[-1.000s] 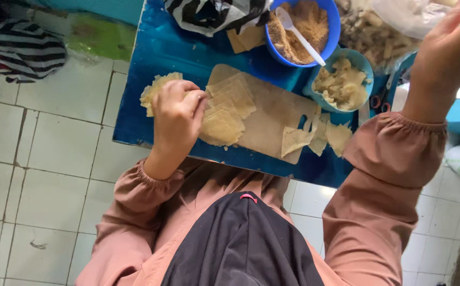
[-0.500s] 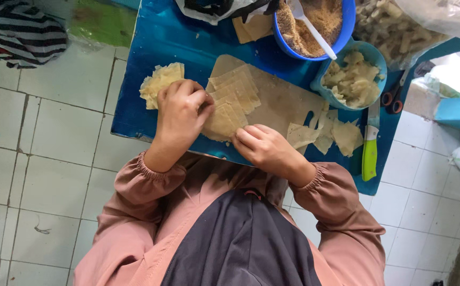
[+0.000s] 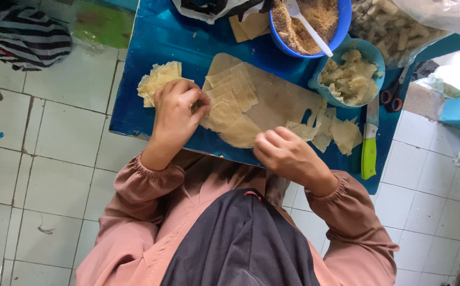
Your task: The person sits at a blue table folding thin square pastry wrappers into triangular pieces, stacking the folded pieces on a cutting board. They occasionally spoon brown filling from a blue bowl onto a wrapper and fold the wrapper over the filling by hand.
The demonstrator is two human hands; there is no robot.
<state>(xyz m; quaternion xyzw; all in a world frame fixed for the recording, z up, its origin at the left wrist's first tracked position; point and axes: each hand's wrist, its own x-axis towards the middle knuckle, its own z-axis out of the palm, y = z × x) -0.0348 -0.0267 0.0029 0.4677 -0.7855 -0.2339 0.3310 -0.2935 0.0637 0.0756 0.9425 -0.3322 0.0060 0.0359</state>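
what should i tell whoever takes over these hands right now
Left hand: pinching the edge of a thin dough sheet on the wooden board.
Right hand: loosely curled at the board's near edge, holding nothing visible.
Stack of dough sheets lies left of the board, cut pieces right, green-handled knife beyond.
Filling bowl is full; no sheet on the board is filled yet.
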